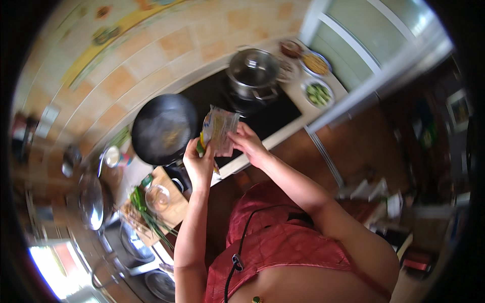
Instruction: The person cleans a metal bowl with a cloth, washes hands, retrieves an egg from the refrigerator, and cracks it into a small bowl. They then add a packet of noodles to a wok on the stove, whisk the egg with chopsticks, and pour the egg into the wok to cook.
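Observation:
A partly clear plastic packet (pixel 222 127) with printed panels is held up between my two hands, over the front of the cooktop. My left hand (pixel 199 161) grips its lower left side, where a yellow and green part shows. The fingers of my right hand (pixel 248 146) pinch its right edge. Just left of the packet, a black wok (pixel 151 125) stands on the cooktop with some yellowish-brown food (pixel 173 137) in it and haze above. What the packet contains is too blurred to tell.
A lidded steel pot (pixel 253 70) sits on the black cooktop (pixel 282 110). Plates of sliced green vegetable (pixel 318 94) and yellow food (pixel 315 63) stand to its right. Left of me, a cutting board (pixel 175 197) carries spring onions (pixel 142 202) and a glass bowl (pixel 157 197), near a sink (pixel 136 242).

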A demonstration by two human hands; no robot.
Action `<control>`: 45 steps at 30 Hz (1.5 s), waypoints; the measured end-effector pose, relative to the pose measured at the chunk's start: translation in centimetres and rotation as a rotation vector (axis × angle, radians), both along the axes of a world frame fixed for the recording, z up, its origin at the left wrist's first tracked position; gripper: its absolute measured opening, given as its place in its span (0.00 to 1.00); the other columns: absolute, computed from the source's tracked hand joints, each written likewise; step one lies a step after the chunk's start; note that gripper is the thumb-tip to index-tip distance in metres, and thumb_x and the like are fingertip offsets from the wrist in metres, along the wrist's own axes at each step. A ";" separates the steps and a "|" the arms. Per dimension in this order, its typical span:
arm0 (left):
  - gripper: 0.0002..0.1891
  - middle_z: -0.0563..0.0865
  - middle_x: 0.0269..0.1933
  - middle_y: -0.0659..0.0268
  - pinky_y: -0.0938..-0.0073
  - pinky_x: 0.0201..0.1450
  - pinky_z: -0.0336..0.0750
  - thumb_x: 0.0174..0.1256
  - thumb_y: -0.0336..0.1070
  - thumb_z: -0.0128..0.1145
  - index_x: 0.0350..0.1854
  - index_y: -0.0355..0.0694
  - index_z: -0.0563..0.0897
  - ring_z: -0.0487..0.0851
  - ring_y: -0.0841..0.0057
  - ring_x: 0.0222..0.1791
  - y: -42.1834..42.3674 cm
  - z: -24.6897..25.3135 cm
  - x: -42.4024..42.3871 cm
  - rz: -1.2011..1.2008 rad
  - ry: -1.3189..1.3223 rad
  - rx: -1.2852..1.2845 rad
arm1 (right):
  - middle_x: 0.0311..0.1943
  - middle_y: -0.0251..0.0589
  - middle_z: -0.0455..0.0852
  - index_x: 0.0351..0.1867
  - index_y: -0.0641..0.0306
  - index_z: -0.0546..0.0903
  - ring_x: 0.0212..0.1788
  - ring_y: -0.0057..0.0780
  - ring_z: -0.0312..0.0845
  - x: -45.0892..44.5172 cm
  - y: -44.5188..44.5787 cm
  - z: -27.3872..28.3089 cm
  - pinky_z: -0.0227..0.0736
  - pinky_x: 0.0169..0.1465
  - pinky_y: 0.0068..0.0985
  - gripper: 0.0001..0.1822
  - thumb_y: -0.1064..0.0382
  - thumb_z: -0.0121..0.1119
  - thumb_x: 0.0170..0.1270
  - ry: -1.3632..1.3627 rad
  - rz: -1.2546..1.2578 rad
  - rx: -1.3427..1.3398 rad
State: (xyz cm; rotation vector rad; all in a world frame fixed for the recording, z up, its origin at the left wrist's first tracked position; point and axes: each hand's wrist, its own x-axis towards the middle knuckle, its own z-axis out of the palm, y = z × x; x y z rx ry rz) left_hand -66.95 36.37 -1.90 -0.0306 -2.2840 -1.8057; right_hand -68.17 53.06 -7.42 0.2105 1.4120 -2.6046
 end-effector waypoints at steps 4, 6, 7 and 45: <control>0.06 0.79 0.30 0.62 0.76 0.31 0.71 0.56 0.25 0.66 0.36 0.31 0.84 0.77 0.73 0.26 5.7 -1.3 3.3 -0.261 0.087 -0.229 | 0.58 0.42 0.73 0.67 0.56 0.69 0.54 0.32 0.73 7.7 9.8 1.8 0.75 0.50 0.29 0.40 0.68 0.74 0.50 0.493 -0.441 1.095; 0.06 0.82 0.31 0.60 0.73 0.32 0.74 0.56 0.25 0.65 0.36 0.34 0.86 0.82 0.68 0.29 8.6 -2.2 4.8 -0.480 0.149 -0.290 | 0.57 0.43 0.73 0.65 0.55 0.71 0.53 0.35 0.74 11.7 13.0 2.7 0.76 0.47 0.25 0.37 0.69 0.73 0.51 0.524 -0.433 1.084; 0.06 0.82 0.31 0.60 0.72 0.32 0.75 0.57 0.25 0.65 0.37 0.35 0.86 0.83 0.67 0.29 10.3 -2.0 5.7 -0.593 0.138 -0.300 | 0.57 0.43 0.74 0.64 0.56 0.72 0.52 0.36 0.75 13.7 14.5 2.9 0.76 0.45 0.25 0.36 0.69 0.73 0.51 0.530 -0.373 1.060; 0.11 0.83 0.40 0.63 0.67 0.50 0.83 0.71 0.38 0.59 0.48 0.37 0.81 0.83 0.74 0.41 31.3 -12.2 12.5 -0.539 -1.337 0.659 | 0.51 0.44 0.77 0.62 0.60 0.69 0.46 0.42 0.80 55.1 22.9 -42.5 0.84 0.47 0.42 0.25 0.57 0.59 0.66 -1.108 -1.095 -0.131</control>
